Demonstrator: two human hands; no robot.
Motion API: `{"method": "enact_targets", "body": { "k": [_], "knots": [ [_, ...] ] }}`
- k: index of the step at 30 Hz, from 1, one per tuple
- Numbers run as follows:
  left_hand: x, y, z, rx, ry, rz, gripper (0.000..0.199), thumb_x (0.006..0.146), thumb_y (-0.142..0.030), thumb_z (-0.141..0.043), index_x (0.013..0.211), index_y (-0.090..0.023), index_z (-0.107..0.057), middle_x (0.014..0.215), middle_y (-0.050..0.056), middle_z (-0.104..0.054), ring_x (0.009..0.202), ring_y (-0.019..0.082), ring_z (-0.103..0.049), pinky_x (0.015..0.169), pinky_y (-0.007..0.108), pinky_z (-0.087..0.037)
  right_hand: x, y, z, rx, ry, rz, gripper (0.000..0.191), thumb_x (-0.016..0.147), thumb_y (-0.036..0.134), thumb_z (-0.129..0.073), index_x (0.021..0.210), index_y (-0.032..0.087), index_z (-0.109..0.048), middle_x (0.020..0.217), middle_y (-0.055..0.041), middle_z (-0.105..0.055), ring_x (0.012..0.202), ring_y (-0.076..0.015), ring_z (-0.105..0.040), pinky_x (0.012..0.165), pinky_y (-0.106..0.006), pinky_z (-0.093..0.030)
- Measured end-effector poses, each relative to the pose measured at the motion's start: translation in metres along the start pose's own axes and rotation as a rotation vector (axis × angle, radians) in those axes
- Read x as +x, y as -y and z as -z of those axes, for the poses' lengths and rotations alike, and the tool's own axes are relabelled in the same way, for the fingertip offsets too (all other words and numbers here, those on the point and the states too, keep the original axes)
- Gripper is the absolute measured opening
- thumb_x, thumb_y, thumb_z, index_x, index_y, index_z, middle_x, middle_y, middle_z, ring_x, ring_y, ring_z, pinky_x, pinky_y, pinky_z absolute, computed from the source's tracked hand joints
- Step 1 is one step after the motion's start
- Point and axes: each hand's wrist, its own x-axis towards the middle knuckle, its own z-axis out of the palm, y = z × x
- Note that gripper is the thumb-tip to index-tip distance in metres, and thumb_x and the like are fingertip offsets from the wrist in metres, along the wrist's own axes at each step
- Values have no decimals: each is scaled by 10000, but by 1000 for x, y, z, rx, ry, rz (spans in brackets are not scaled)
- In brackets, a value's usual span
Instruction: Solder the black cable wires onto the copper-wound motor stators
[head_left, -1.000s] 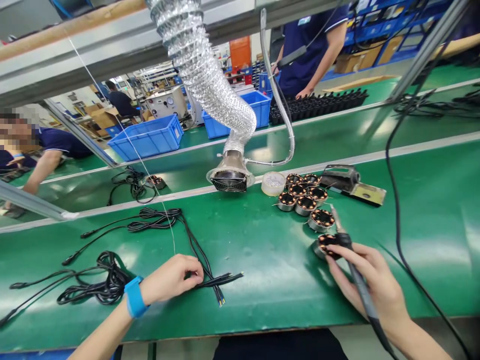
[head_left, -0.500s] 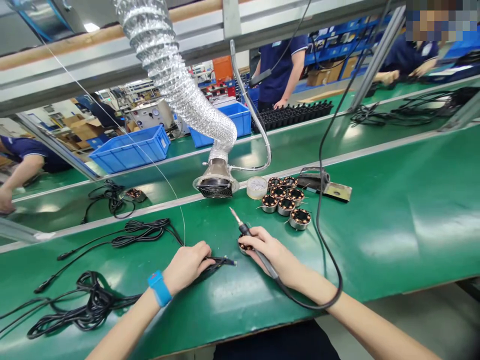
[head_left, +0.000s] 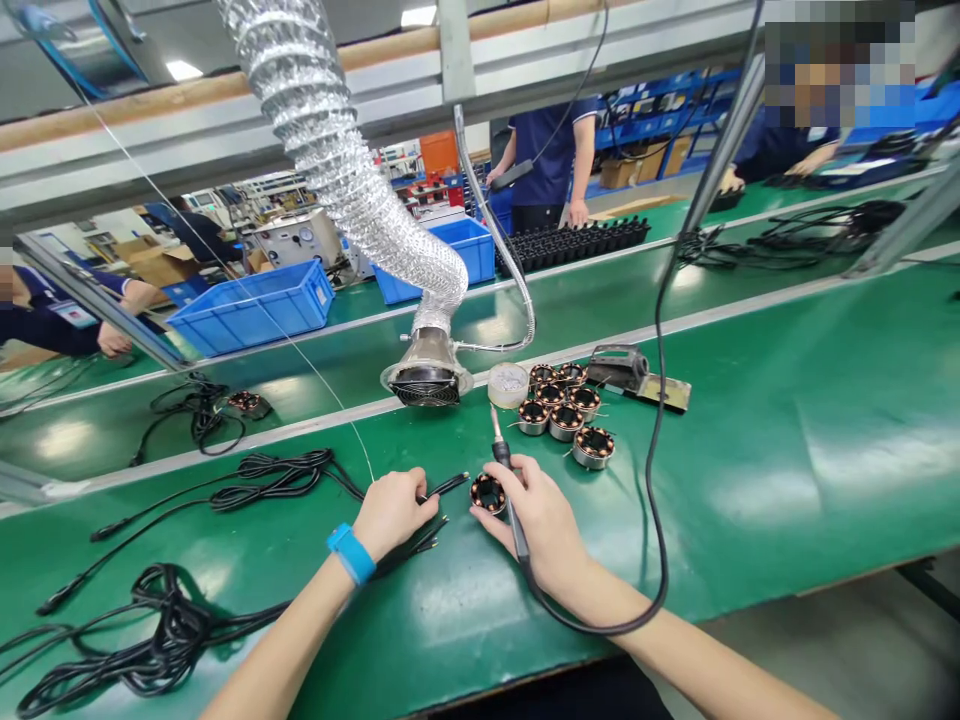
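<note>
My left hand (head_left: 397, 512), with a blue wristband, pinches a black cable (head_left: 451, 484) whose stripped end points right. Other cable ends (head_left: 426, 543) lie just below those fingers. A thin solder wire (head_left: 319, 372) runs down from above to the same hand. In my right hand (head_left: 551, 525) is a soldering iron (head_left: 516, 520), its tip pointing up and away. The thumb and fingers of that hand also reach around a copper-wound motor stator (head_left: 487, 492) on the green bench. Several more stators (head_left: 566, 420) stand grouped beyond it.
A fume extractor hood (head_left: 427, 370) hangs from a foil duct (head_left: 360, 180). Beside the stators are a round tub (head_left: 508, 384) and a soldering iron stand (head_left: 637, 378). Coiled black cables (head_left: 157, 640) lie at left. Blue bins (head_left: 255, 305) and co-workers are beyond.
My right hand has drawn the stator slightly back, and the iron now points more straight up. My left hand has separated one cable end from the others and raised it.
</note>
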Motion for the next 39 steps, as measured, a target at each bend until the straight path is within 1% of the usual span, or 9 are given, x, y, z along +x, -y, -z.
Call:
{"method": "enact_targets", "body": {
  "k": [4, 8, 13, 17, 20, 24, 28, 37, 39],
  "knots": [
    [6, 6, 11, -203, -6, -73, 328, 756, -490, -701, 909, -219, -599, 737, 4, -656, 680, 197, -608, 579, 266, -357, 10, -4, 2, 68, 68, 19, 376, 851, 163, -627, 1207, 229, -528, 1124, -110, -517, 828, -220, -624, 737, -395, -571],
    [14, 3, 20, -419, -147, -84, 246, 901, -417, -540, 887, -207, -666, 703, -1, -635, 665, 169, -574, 620, 267, -407, 22, -14, 10, 262, 161, 60, 449, 830, 73, -554, 1237, 252, -492, 1127, -65, -482, 786, -140, -618, 768, -307, -555],
    [33, -17, 11, -555, -190, -184, 296, 934, -312, -490, 1064, -196, -730, 966, 66, -702, 853, 187, -629, 797, 285, -475, 35, -18, 9, 239, 145, 49, 458, 806, 156, -649, 1229, 244, -497, 1108, -60, -485, 857, -173, -601, 800, -332, -537],
    [45, -24, -2, -723, -116, -197, 275, 921, -304, -519, 1065, -182, -719, 1052, 72, -712, 944, 193, -629, 860, 289, -476, 40, -20, 1, 232, 130, 43, 451, 812, 221, -703, 1214, 248, -501, 1100, -54, -479, 893, -188, -582, 794, -342, -536],
    [45, -22, -5, -881, -62, -158, 244, 886, -365, -580, 881, -150, -697, 879, 50, -698, 801, 167, -593, 737, 260, -457, 39, -25, -5, 299, 126, 50, 419, 826, 183, -673, 1198, 251, -494, 1089, -38, -463, 801, -141, -567, 753, -309, -534],
    [34, -22, -1, -1211, 168, -84, 320, 834, -447, -651, 780, -133, -625, 661, -28, -537, 502, 60, -334, 471, 212, -234, 36, -34, -9, 379, 129, 31, 407, 835, 144, -635, 1198, 255, -488, 1102, -35, -448, 745, -109, -551, 748, -294, -532],
    [29, -31, -2, -1473, 328, -34, 343, 779, -450, -725, 771, -128, -608, 616, -58, -460, 445, 27, -183, 433, 237, -85, 35, -39, -10, 456, 133, 39, 439, 820, 117, -625, 1208, 268, -486, 1110, -34, -450, 811, -126, -572, 784, -292, -535],
    [36, -35, -6, -1371, -43, 104, 344, 770, -456, -726, 802, -132, -617, 669, -43, -510, 450, 23, -238, 428, 215, -130, 34, -40, -8, 551, 134, 27, 472, 812, 99, -622, 1226, 275, -480, 1124, -37, -454, 873, -139, -569, 800, -280, -522],
    [35, -36, -4, -1366, -19, 53, 322, 783, -442, -712, 808, -133, -626, 678, -40, -514, 459, 27, -242, 439, 217, -130, 35, -40, -7, 566, 143, 30, 472, 811, 91, -616, 1226, 269, -481, 1118, -38, -456, 874, -139, -562, 803, -279, -511]
  ]
}}
